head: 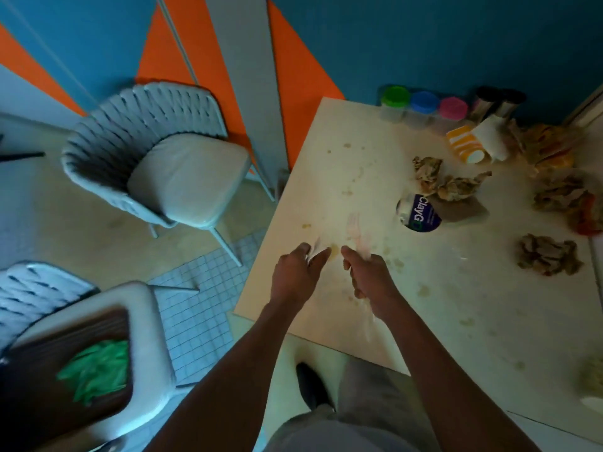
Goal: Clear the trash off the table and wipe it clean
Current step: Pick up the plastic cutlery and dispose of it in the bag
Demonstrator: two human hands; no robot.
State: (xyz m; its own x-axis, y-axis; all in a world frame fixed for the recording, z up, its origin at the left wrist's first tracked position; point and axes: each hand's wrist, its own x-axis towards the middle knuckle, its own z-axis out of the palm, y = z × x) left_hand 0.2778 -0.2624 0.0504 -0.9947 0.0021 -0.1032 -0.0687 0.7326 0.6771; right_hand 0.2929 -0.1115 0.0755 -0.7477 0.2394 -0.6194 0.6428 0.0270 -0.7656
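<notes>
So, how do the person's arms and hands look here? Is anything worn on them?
Both forearms are bare up to the bottom edge of the picture: no sleeves show. The left hand and the right hand wear no gloves. I see no watch, ring or bracelet, though the picture is somewhat blurred.

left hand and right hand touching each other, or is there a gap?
Apart. The head view shows a strip of bare table, with a yellowish stain on it, between the left hand and the right hand; each grips its own blurred pale item.
</notes>
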